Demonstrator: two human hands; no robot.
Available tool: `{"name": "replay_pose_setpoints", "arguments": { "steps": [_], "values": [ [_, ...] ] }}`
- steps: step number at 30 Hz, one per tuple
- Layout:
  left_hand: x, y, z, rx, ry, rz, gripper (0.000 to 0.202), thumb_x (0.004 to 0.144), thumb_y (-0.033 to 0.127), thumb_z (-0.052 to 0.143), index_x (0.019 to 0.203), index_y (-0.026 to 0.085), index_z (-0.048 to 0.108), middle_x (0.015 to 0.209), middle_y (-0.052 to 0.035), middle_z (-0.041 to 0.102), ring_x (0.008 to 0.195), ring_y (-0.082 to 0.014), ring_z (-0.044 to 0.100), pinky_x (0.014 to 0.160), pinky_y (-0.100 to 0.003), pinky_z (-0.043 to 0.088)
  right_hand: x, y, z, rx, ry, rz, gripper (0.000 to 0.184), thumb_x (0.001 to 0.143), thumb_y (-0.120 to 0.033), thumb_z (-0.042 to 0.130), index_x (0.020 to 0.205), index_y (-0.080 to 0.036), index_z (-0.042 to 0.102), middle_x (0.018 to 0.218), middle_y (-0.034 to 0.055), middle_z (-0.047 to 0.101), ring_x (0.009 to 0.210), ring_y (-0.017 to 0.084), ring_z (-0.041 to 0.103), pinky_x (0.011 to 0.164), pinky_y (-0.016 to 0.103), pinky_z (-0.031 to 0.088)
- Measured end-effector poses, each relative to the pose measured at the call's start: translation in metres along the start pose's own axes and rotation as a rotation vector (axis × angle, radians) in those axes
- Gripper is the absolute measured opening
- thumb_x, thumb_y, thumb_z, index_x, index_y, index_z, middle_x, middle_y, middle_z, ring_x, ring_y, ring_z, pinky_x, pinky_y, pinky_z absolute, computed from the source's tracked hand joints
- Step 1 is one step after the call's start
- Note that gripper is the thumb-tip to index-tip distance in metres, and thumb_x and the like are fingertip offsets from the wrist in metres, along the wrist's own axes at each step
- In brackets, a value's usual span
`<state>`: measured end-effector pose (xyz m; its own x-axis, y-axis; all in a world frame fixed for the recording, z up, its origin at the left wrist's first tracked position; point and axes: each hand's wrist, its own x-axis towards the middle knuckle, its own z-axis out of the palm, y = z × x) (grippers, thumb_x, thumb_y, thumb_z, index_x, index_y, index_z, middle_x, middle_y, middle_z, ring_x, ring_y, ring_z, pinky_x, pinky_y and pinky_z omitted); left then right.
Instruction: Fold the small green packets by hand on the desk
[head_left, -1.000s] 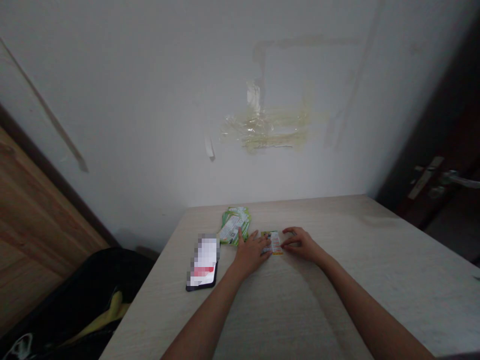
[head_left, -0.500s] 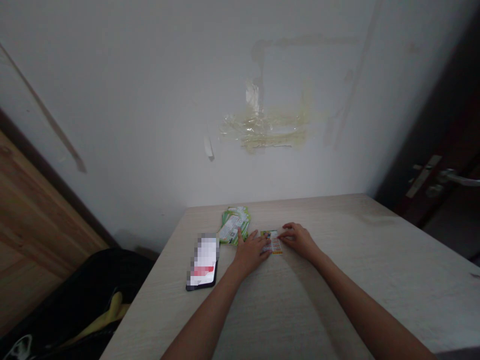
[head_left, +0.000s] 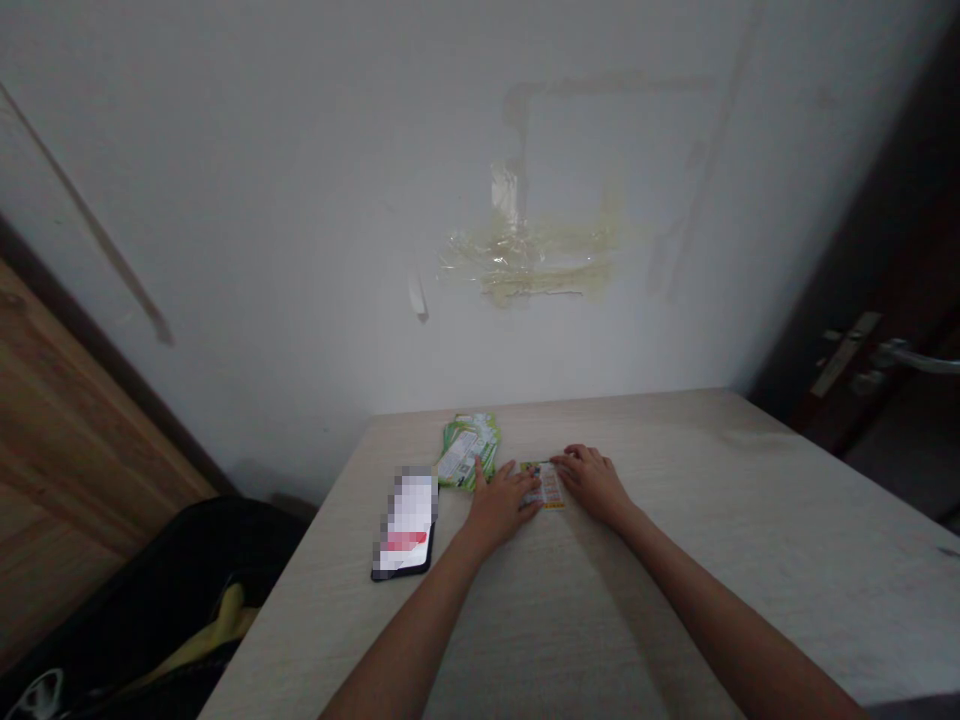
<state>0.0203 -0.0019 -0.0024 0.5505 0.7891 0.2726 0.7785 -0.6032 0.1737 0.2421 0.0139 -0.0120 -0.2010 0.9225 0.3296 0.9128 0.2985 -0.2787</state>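
Observation:
A small card (head_left: 547, 487) printed in yellow, orange and green lies flat on the pale wooden table (head_left: 750, 540). My left hand (head_left: 498, 504) rests on its left side with the fingers stretched out flat, holding it down. From the right, my right hand (head_left: 592, 481) touches the card's right edge with its fingers curled down onto it. Only the middle strip of the card shows between the two hands.
A green and white packet (head_left: 469, 450) lies just behind my left hand. A phone (head_left: 406, 522) with a lit screen sits near the table's left edge. A dark bag (head_left: 150, 610) is on the floor at the left. A door handle (head_left: 892, 355) sticks out at the right.
My right hand has slid a little to the left, closer onto the card's right edge. The left hand and the card have stayed where they were.

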Motion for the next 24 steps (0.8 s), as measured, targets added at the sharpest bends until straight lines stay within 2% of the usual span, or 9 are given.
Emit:
{"name": "replay_pose_setpoints", "arguments": {
  "steps": [7, 10, 13, 16, 19, 24],
  "values": [
    [-0.003, 0.001, -0.001, 0.006, 0.008, 0.002, 0.035, 0.094, 0.047, 0.043, 0.127, 0.039, 0.052, 0.140, 0.0012, 0.052, 0.136, -0.0291, 0.036, 0.108, -0.072, -0.010, -0.003, 0.001, -0.001, 0.016, -0.014, -0.036, 0.042, 0.091, -0.033, 0.046, 0.133, -0.033, 0.052, 0.133, 0.0089, 0.053, 0.118, 0.028, 0.046, 0.097, 0.048, 0.037],
    [-0.004, 0.004, -0.002, 0.030, 0.024, 0.015, 0.035, 0.093, 0.045, 0.044, 0.126, 0.039, 0.053, 0.145, 0.0014, 0.046, 0.137, -0.0290, 0.034, 0.108, -0.072, -0.007, -0.004, 0.002, -0.003, 0.070, -0.044, -0.094, 0.046, 0.092, -0.029, 0.045, 0.137, -0.035, 0.046, 0.141, 0.0047, 0.049, 0.123, 0.027, 0.044, 0.099, 0.049, 0.036],
    [-0.004, 0.006, -0.004, 0.048, 0.049, 0.000, 0.033, 0.092, 0.044, 0.047, 0.123, 0.037, 0.057, 0.151, -0.0001, 0.037, 0.138, -0.0298, 0.032, 0.108, -0.071, -0.007, -0.005, 0.004, -0.004, 0.143, -0.085, -0.178, 0.041, 0.093, -0.025, 0.042, 0.131, -0.036, 0.053, 0.139, 0.0013, 0.052, 0.126, 0.024, 0.043, 0.102, 0.048, 0.035],
    [-0.004, 0.007, -0.004, 0.047, 0.079, -0.019, 0.032, 0.092, 0.045, 0.047, 0.122, 0.038, 0.058, 0.152, -0.0023, 0.035, 0.139, -0.0298, 0.032, 0.108, -0.071, -0.009, -0.004, 0.007, -0.002, 0.195, -0.095, -0.219, 0.038, 0.093, -0.024, 0.042, 0.126, -0.032, 0.059, 0.132, 0.0031, 0.059, 0.124, 0.023, 0.046, 0.103, 0.046, 0.036],
    [-0.004, 0.005, -0.002, 0.049, 0.111, -0.038, 0.032, 0.093, 0.043, 0.045, 0.123, 0.038, 0.057, 0.150, -0.0042, 0.037, 0.138, -0.0287, 0.033, 0.108, -0.071, -0.010, -0.003, 0.010, 0.001, 0.224, -0.064, -0.241, 0.036, 0.092, -0.023, 0.044, 0.123, -0.027, 0.062, 0.126, 0.0059, 0.061, 0.119, 0.022, 0.051, 0.102, 0.043, 0.040],
    [-0.004, 0.002, -0.001, 0.049, 0.143, -0.090, 0.029, 0.093, 0.037, 0.046, 0.119, 0.032, 0.059, 0.143, -0.0063, 0.047, 0.135, -0.0267, 0.038, 0.110, -0.069, -0.008, -0.005, 0.013, 0.002, 0.237, -0.018, -0.247, 0.034, 0.089, -0.022, 0.049, 0.118, -0.024, 0.066, 0.120, 0.0097, 0.061, 0.112, 0.023, 0.053, 0.099, 0.040, 0.043]
  ]
}}
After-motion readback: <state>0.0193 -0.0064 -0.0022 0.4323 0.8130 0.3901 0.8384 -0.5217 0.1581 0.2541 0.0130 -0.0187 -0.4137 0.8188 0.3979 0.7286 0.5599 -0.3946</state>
